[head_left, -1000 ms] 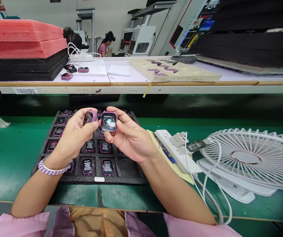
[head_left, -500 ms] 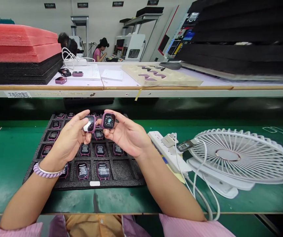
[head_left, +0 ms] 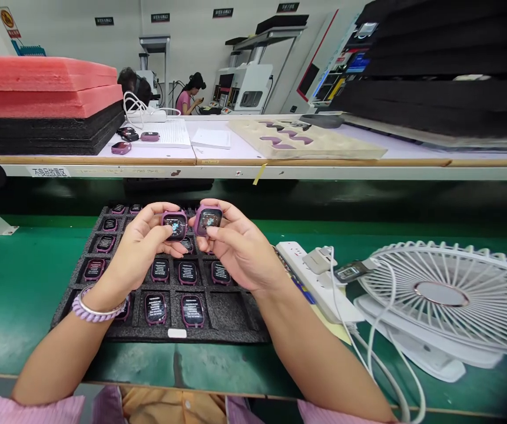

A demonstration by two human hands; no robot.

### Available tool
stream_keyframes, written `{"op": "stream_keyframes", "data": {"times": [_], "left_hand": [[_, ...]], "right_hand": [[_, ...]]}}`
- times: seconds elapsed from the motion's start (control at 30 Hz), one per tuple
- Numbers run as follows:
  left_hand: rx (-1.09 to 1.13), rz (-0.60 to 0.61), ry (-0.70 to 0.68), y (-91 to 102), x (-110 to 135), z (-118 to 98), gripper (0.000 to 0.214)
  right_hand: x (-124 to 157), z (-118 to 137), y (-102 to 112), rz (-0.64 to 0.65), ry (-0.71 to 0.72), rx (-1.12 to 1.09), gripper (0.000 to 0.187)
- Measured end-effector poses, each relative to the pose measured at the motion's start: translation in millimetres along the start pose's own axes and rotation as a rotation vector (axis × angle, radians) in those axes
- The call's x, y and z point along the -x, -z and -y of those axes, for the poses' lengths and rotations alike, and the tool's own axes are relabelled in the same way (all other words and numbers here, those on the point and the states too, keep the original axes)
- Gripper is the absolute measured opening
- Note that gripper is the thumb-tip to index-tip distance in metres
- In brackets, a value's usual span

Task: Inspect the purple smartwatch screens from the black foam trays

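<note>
Together, two purple watch bodies were held up side by side above the black foam tray. The left hand pinched the first watch body between thumb and fingers, with its square screen turned up toward the camera and lit with a bluish dial. The right hand gripped the second watch body the same way. It was tilted a little to the left, and its dark screen also showed a coloured dial. Both cases had rounded corners, a purple rim and no straps. They sat just beside each other, but it could not be told whether they touched. Below them, other watch bodies lay screen-up in the tray's pockets on the green belt. A white power strip and a white fan lay to the right.
</note>
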State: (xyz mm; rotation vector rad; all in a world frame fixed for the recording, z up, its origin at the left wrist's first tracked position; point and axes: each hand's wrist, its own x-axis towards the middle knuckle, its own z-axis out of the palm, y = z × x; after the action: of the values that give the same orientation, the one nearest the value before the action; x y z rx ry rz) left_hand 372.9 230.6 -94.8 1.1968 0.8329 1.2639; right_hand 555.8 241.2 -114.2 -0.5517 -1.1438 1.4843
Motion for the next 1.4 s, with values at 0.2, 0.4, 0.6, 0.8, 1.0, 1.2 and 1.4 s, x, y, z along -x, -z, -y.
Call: {"op": "stream_keyframes", "data": {"times": [0.2,0.4,0.6,0.8,1.0,1.2,1.4], "left_hand": [[-0.038,0.022,-0.022,1.0,0.1,1.1,0.037],[-0.052,0.032,-0.024,-0.3,0.1,-0.9,0.038],[-0.055,0.032,-0.023,-0.8,0.6,-1.1,0.038],[-0.068,0.042,-0.036,0.3,1.0,-0.1,0.036],[-0.098,0.030,-0.045,0.0,-0.2,0.6,0.035],[-0.106,0.022,-0.042,0.2,0.0,0.7,0.034],[-0.038,0.047,-0.019,0.0,0.0,-0.3,0.039]], "right_hand": [[1.4,-0.1,-1.8,0.006,0.009,0.034,0.047],[1.0,0.2,-0.5,0.008,0.017,0.043,0.043],[1.3,-0.9,0.2,0.014,0.033,0.079,0.044],[3.1,0.9,-2.4,-0.004,0.021,0.101,0.045],[3.6,1.8,-4.6,-0.002,0.014,0.101,0.046],[4.5,1.4,-4.7,0.000,0.022,0.119,0.045],[4.4,1.8,-4.7,0.014,0.032,0.128,0.048]]}}
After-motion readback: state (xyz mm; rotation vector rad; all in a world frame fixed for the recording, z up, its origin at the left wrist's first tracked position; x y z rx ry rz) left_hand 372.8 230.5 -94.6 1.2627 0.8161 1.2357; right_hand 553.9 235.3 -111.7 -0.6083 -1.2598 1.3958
